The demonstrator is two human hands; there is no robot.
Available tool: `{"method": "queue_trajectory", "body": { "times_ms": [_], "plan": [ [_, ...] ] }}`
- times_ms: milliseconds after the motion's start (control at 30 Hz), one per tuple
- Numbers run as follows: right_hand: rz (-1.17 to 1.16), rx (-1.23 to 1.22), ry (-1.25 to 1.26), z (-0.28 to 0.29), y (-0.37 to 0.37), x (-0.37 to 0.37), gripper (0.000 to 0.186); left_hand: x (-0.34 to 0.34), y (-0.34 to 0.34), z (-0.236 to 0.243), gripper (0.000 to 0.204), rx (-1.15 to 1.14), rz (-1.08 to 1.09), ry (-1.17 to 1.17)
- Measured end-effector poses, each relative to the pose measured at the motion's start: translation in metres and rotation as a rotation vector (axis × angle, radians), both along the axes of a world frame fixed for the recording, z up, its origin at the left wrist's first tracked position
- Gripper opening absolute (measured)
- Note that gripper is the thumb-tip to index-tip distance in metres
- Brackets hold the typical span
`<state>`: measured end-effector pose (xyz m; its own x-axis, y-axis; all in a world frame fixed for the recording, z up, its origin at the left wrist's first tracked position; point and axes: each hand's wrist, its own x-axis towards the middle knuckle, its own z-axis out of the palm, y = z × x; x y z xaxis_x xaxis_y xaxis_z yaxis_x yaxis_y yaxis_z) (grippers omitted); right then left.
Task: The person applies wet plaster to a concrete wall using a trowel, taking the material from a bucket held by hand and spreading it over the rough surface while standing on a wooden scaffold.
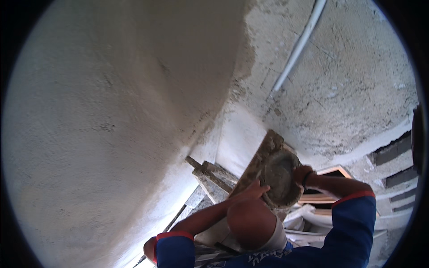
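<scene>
Co-worker's left hand (257,189) and right hand (303,175), clasping opposite sides of round grey crusted bowl (279,179), wearer's own grip indeterminable

soft light, whitish glow on the pale smooth wall (167,187) left of the round grey mortar-caked bowl (280,178), dim brown-grey plaster patch (192,49) above-left of it, softened detail, black-cornered fisheye bending

Pale pipe (299,47) slanting across rough surface (357,85), far side, right of middle; row of dark slots (394,151) at far right; wooden frame (319,197) round dark opening, right, nearer than pipe; stained board (253,167) slanting near middle; crusted battens (210,175) crossing left of board; pale heap (307,219) just nearer than frame, kind unclear.
</scene>
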<state>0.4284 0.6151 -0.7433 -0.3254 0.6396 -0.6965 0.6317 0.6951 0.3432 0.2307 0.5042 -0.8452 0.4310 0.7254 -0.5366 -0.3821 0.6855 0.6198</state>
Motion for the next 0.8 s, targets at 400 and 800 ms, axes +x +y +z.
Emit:
{"method": "queue_trajectory", "body": {
  "times_ms": [400,800],
  "plan": [
    [-0.056,-0.016,0.003,0.007,0.026,-0.026,0.033,-0.027,-0.003,0.003,0.053,0.729,-0.079,0.473],
    [-0.183,0.032,0.104,0.023,0.016,-0.026,0.033,-0.038,0.045,0.031,0.053,0.373,-0.129,0.301]
  ]
}}
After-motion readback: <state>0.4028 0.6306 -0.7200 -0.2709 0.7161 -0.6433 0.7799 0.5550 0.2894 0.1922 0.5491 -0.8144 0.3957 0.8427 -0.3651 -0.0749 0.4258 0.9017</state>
